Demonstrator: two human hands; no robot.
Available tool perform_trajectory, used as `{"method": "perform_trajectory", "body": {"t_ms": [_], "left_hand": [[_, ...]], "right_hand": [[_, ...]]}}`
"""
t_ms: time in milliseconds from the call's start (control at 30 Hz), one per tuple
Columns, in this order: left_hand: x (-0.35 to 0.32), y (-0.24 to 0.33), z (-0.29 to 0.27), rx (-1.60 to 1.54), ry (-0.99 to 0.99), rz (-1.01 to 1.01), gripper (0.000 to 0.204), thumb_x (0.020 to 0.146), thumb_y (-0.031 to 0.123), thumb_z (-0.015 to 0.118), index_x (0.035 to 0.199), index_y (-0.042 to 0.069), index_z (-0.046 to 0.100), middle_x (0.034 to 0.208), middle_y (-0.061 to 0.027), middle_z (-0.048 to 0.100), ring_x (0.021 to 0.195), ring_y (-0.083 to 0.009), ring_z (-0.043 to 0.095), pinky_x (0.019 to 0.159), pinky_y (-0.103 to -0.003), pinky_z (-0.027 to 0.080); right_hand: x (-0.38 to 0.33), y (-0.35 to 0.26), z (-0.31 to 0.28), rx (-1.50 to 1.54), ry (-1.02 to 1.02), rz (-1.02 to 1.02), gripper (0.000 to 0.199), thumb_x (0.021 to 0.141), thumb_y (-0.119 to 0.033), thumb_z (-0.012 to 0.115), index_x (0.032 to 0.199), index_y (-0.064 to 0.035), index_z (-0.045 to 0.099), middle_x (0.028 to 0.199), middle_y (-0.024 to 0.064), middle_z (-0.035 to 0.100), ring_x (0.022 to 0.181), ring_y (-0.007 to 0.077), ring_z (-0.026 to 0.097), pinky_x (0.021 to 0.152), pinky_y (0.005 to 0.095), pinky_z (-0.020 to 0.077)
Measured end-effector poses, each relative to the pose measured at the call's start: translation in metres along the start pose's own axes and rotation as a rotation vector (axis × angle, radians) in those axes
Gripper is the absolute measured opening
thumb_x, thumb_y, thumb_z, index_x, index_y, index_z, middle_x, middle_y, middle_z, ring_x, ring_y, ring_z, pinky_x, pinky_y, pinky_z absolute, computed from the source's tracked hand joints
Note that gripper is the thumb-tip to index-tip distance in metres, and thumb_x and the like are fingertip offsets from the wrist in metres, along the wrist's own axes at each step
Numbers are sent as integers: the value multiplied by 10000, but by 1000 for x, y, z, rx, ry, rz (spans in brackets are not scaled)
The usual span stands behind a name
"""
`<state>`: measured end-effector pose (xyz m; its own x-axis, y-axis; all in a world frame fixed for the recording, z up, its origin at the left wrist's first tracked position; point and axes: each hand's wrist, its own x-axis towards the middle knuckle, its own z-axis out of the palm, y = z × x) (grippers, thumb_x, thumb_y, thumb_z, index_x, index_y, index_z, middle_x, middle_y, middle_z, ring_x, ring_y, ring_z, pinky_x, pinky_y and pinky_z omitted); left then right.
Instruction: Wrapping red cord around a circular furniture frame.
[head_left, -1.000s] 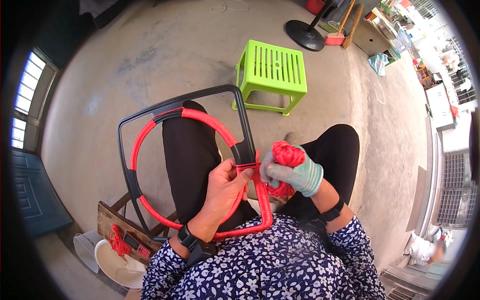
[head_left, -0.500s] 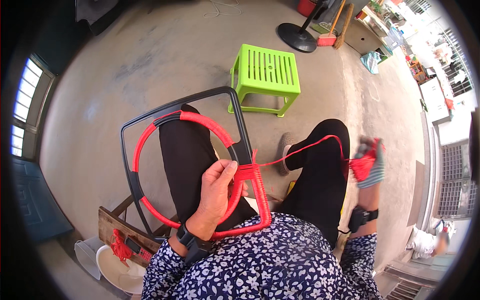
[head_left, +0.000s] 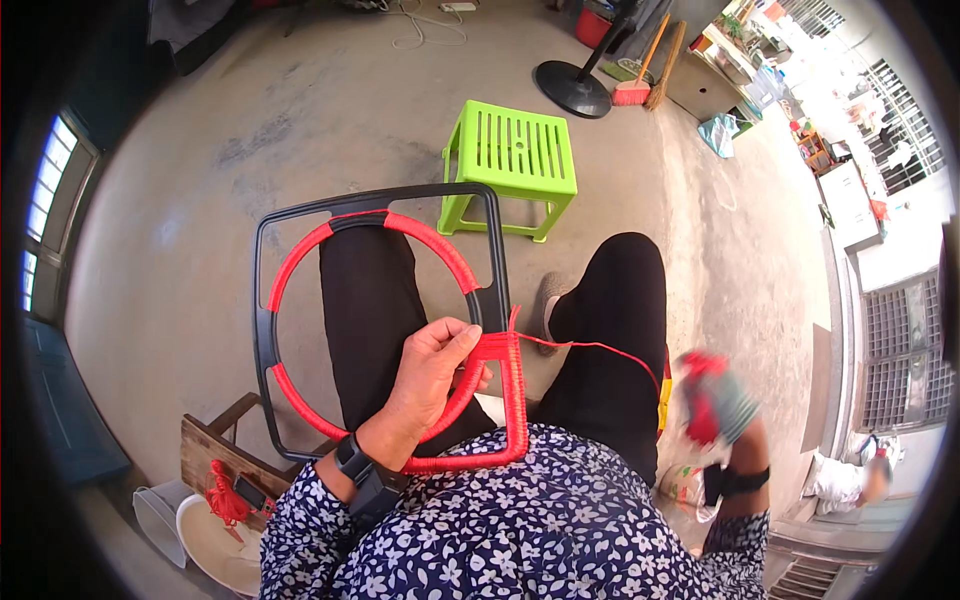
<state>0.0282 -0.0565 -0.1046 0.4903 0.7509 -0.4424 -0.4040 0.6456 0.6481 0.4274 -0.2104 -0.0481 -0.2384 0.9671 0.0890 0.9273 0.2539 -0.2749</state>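
On my lap rests a black square frame point(head_left: 500, 240) with a ring inside it. Red cord is wound tightly over its near right corner and over stretches of the ring point(head_left: 432, 243); other stretches are bare black. Where ring and right side meet, my left hand point(head_left: 430, 375) pinches the frame, thumb on top of the red wrapping. From that joint a strand of red cord point(head_left: 600, 347) runs right, past my right knee. My right hand point(head_left: 735, 405), in a grey-green striped glove and smeared by motion, grips a bundle of red cord point(head_left: 703, 400) beyond that knee.
Ahead stands a green plastic stool point(head_left: 520, 150). A wooden bench point(head_left: 215, 445) at lower left bears a red cord tangle point(head_left: 226, 495) and a phone-like device point(head_left: 252, 490), beside a white bucket point(head_left: 205, 545). Farther off are a black round stand base point(head_left: 572, 88) and a broom point(head_left: 668, 65).
My right hand has come nearer my body with the cord bundle. The strand hangs lower across my right thigh. The frame has turned slightly, and my left hand keeps its hold.
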Motion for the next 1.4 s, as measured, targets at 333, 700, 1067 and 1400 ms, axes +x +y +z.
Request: {"method": "perform_trajectory", "body": {"t_ms": [333, 700, 1067, 1400], "left_hand": [[7, -13, 6, 47, -38, 9, 150, 953, 192, 575, 906, 51, 562, 745, -47, 634, 586, -142, 630, 543, -266, 535], [8, -16, 7, 24, -15, 19, 142, 966, 185, 551, 915, 52, 556, 755, -52, 636, 586, -135, 633, 520, -244, 531], [3, -16, -1, 115, 89, -8, 118, 953, 127, 554, 876, 38, 551, 785, -82, 647, 628, -153, 654, 570, -281, 576], [12, -13, 5, 25, 30, 34, 125, 963, 142, 526, 924, 29, 563, 802, -82, 645, 633, -144, 632, 548, -264, 543]], "right_hand": [[150, -129, 51, 738, -35, 178, 362, 797, -71, 708, 1121, -10, 558, 932, 86, 656, 813, 162, 649, 761, 278, 531], [161, -123, 104, 1156, -132, 406, 259, 759, -44, 770, 918, -44, 566, 817, -19, 580, 704, 30, 542, 663, 198, 501], [181, -122, 82, 873, -307, 162, 250, 778, -136, 749, 921, -15, 583, 715, 78, 604, 637, 132, 575, 644, 277, 500], [177, -108, 96, 1421, -185, 648, 163, 884, -154, 648, 940, -17, 580, 849, 47, 660, 694, 112, 638, 644, 256, 536]]}}
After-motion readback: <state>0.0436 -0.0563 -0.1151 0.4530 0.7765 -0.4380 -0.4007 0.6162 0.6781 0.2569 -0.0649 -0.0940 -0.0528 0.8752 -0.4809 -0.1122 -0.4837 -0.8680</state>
